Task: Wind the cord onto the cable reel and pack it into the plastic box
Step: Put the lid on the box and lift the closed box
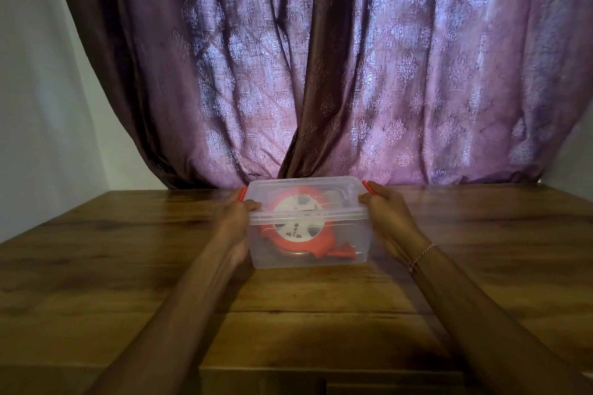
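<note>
Press both red clips (pixel 243 194) down at 9 and 3 o'clock; left hand (pixel 231 218) and right hand (pixel 383 210), each grip clamped on box (pixel 308 253), reel (pixel 296 228) inside.

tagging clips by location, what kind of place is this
Probably a room in a home: a patterned purple curtain hangs close behind a wooden table, with a plain white wall beside it. Nothing suggests a workshop.

Brown wood-grain surface (pixel 128 266) fills foreground. Behind it, purple patterned curtain (pixel 401 74) hangs in folds, backlit by daylight. Plain pale wall (pixel 38 90) at left.
</note>
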